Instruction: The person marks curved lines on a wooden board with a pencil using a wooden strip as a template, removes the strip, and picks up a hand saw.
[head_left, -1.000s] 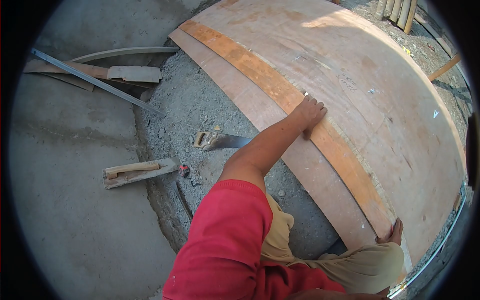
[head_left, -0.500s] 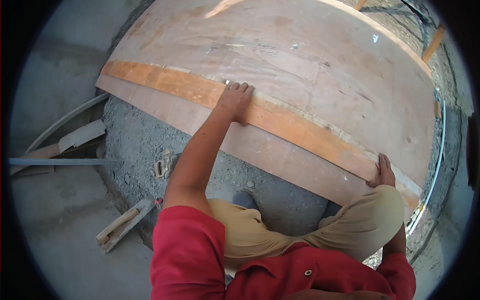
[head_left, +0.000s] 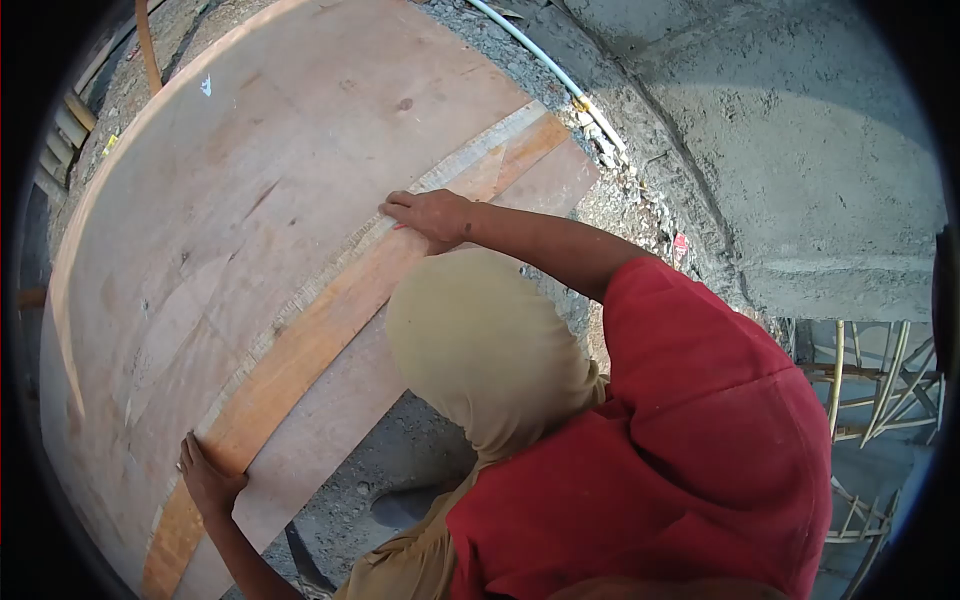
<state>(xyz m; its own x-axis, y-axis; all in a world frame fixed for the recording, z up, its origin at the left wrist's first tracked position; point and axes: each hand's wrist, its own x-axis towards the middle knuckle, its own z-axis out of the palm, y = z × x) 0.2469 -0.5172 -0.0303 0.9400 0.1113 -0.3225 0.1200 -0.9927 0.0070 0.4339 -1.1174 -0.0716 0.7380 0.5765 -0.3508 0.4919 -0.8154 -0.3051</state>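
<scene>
A long orange-faced wooden plank (head_left: pixel 310 345) lies flat across a large plywood sheet (head_left: pixel 330 130), running slantwise. My left hand (head_left: pixel 210 480) grips the plank toward its lower end, fingers over the far edge and thumb at the near edge. A small pale spot shows at those fingers; I cannot tell what it is. Farther up, my right hand (head_left: pixel 432 217) is closed over the plank, fingertips at its far edge. Beside the right fingers is a tiny red sliver, too small to name. My bent knee (head_left: pixel 470 320) hides part of the plank's near side.
A pale pipe (head_left: pixel 540 50) runs along the rubble beyond the sheet's upper right edge. Rough grey concrete (head_left: pixel 830 150) is at the right, with several thin sticks (head_left: pixel 885 385) below it. Wooden posts (head_left: pixel 148 45) stand at the upper left. Gravelly ground (head_left: pixel 390 450) lies under me.
My view has swung right, so the plank now slants and the concrete at right shows. The trowel and saw-like tool have left view. Both hands are still on the plank.
</scene>
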